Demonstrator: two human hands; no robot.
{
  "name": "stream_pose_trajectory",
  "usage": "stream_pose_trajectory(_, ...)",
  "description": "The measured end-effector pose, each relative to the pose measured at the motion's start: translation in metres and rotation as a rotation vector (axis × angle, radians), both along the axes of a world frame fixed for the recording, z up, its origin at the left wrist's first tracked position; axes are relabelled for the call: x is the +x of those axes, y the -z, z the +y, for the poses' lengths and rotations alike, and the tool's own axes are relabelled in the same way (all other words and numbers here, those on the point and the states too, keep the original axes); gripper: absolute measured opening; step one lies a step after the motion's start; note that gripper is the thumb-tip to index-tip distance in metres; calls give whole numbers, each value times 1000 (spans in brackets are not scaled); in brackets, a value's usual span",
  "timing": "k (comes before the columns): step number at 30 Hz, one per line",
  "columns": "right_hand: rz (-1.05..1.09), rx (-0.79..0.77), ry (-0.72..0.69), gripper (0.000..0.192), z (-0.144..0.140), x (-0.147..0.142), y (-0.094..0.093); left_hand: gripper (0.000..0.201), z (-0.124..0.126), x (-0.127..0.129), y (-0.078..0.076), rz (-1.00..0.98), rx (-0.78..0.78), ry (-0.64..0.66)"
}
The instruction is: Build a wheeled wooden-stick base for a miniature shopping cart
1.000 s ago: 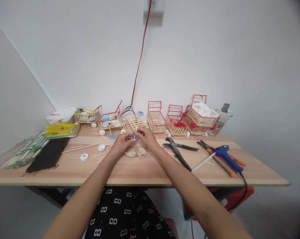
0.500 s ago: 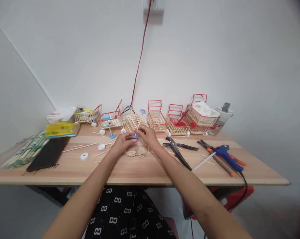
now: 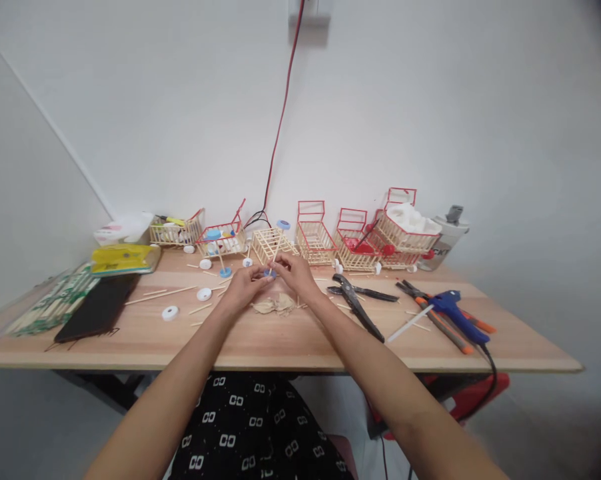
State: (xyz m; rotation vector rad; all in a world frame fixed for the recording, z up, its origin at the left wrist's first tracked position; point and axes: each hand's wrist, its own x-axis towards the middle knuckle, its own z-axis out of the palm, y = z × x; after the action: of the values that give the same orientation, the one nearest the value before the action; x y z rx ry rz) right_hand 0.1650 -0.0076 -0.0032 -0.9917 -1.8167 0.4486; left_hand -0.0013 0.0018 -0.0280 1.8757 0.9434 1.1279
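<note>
Both my hands meet over the middle of the wooden table (image 3: 280,343). My left hand (image 3: 244,287) pinches a small blue cap (image 3: 269,272) at the lower end of a thin wooden stick (image 3: 276,248). My right hand (image 3: 294,273) grips the same stick just above that cap. The stick slants up and to the right, with a second blue cap (image 3: 283,225) on its top end. A plain stick basket (image 3: 270,245) stands right behind my fingers. A small heap of dry scraps (image 3: 275,305) lies on the table under my hands.
Red-framed stick carts (image 3: 375,237) line the wall. Black pliers (image 3: 355,300), orange-handled pliers (image 3: 438,320) and a blue glue gun (image 3: 453,308) lie to the right. White caps (image 3: 169,313), loose sticks, a yellow packet (image 3: 123,259) and a black mat (image 3: 98,308) lie to the left.
My hands have risen slightly and shifted toward the basket, and the blue cap at the stick's lower end shows more between my fingers. Nothing else on the table moved.
</note>
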Motion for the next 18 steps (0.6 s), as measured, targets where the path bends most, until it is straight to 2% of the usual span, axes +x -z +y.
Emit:
stream_pose_trajectory(10, 8, -5, 8, 23, 0, -1, 1, 43, 0, 0, -1, -24, -27, -1)
stream_pose_trajectory(18, 31, 1, 43, 22, 2, 4, -3, 51, -2, 2, -1, -96, -147, 147)
